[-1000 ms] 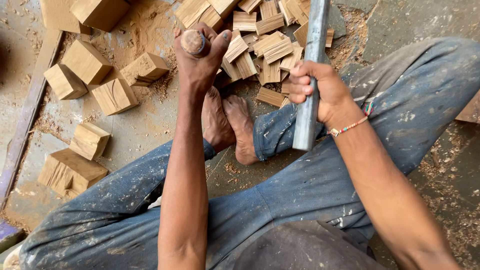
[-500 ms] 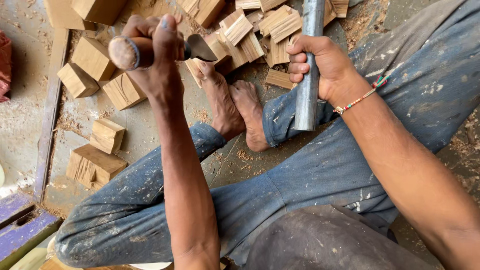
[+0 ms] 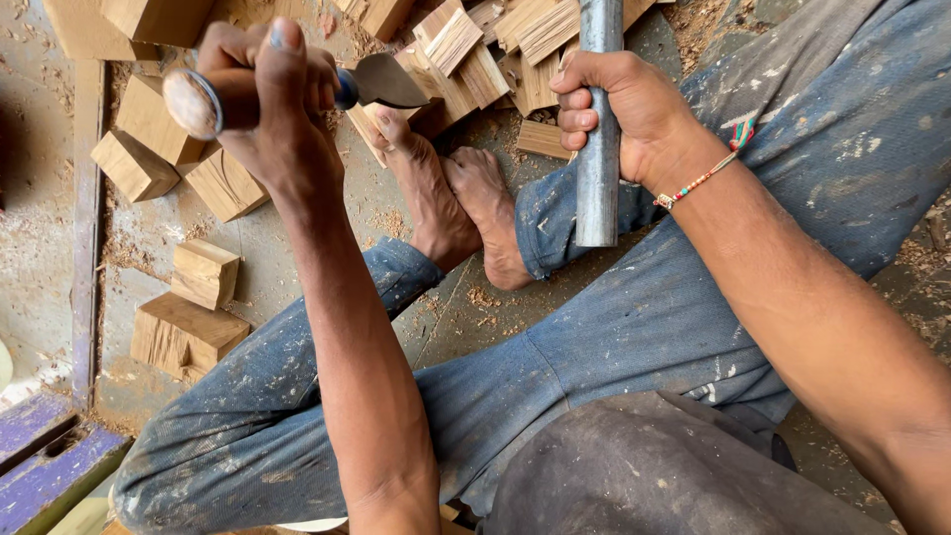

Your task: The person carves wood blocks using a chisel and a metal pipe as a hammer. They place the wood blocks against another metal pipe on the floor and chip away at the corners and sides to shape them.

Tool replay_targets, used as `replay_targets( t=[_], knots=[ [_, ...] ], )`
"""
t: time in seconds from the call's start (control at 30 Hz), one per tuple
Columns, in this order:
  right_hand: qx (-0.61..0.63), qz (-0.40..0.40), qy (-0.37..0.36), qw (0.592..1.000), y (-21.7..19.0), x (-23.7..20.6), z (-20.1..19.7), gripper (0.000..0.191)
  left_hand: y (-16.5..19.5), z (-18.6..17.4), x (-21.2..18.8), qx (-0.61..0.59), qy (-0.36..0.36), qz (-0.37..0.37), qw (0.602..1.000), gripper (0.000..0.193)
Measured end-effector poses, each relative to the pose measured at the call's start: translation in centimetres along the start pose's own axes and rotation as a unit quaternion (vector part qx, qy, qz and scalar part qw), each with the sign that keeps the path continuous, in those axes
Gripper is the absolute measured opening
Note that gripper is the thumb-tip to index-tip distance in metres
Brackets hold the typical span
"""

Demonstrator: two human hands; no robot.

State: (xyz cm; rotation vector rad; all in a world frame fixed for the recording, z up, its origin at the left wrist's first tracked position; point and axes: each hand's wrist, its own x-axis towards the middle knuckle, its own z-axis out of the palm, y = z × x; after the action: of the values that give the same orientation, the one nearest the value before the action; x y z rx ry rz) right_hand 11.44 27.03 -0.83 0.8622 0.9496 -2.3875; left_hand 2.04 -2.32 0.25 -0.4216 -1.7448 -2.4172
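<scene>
Head cam looking straight down at someone sitting cross-legged on the floor. Left hand (image 3: pixel 272 109) is clenched around the wooden handle of a chisel (image 3: pixel 297 89), with the dark blade sticking out to the right of the fist, just above the bare feet (image 3: pixel 461 203). Right hand (image 3: pixel 619 114) has a tight grip on a grey metal pipe (image 3: pixel 599 149) held upright, a beaded bracelet (image 3: pixel 708 173) on that wrist. Wood blocks (image 3: pixel 203 272) sit left of the left arm, and flat wood pieces (image 3: pixel 495 50) are piled between and beyond both hands.
</scene>
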Motion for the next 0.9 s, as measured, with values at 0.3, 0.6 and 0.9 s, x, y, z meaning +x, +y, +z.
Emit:
replay_targets(
  t=[0.3, 0.6, 0.9],
  knots=[
    [-0.023, -0.016, -0.007, 1.0, 0.1, -0.5, 0.1, 0.015, -0.5, -0.3, 1.6, 0.029, -0.029, 0.0, 0.999, 0.023],
    [-0.156, -0.077, 0.01, 0.985, -0.3, -2.6, 2.1, 0.01, -0.5, 0.4, 1.6, 0.0, -0.037, -0.021, 0.999, 0.023],
    [-0.61, -0.422, -0.027, 0.67, -6.2, -5.3, 8.4, 0.011, -0.6, 2.0, 2.8, 0.053, -0.049, -0.009, 0.997, 0.025]
  ],
)
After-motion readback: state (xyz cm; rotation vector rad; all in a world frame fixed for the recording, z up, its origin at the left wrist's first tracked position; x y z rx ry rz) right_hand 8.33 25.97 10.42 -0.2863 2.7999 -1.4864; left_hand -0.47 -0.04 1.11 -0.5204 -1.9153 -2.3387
